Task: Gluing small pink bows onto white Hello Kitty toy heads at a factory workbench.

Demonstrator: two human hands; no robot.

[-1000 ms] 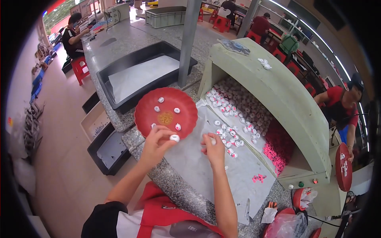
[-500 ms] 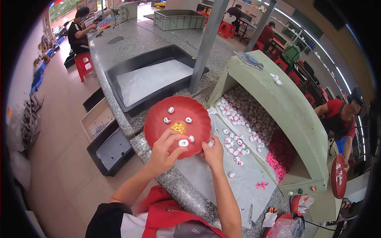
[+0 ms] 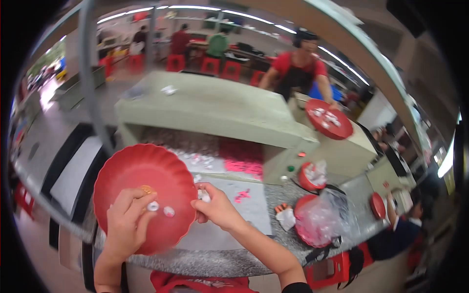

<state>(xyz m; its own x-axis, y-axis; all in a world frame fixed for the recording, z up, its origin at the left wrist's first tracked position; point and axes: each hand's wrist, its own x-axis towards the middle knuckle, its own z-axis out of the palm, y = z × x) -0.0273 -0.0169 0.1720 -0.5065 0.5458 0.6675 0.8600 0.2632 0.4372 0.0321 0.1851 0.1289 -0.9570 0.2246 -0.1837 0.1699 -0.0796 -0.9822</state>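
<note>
Nearest to the body, the left hand (image 3: pixel 124 222) is keeping a narrow grip: thumb and fingers are pinching a small white ring (image 3: pixel 153 206) over the middle of the red dish (image 3: pixel 156 166). The right hand (image 3: pixel 215 207) is gripping the right side of this dish by its rim, and a white piece (image 3: pixel 203 195) is showing beside its thumb.

The step in hand, as I am judging it, is the handling of small rings one by one over the dish. The next move is probably calling for a light opening of the left fingers, while the right grip is keeping the rim steady.

The ring is looking white and rounded, with a dark hole in it. Close to its right, a loose piece (image 3: pixel 169 211) is lying inside the dish, white with some pink. The dish is having a wavy rim and is covering the front left part of the worktop (image 3: pixel 195 261); whether it is resting there, I cannot tell.

Farther, pink pieces (image 3: pixel 242 196) are lying on a pale sheet (image 3: pixel 244 219), away from the worktop's front edge. Behind them, a pale green housing (image 3: pixel 205 100) is sheltering a pink heap (image 3: pixel 242 158). Beyond its right end, a co-worker (image 3: pixel 298 63) is holding another red dish (image 3: pixel 330 119).
</note>
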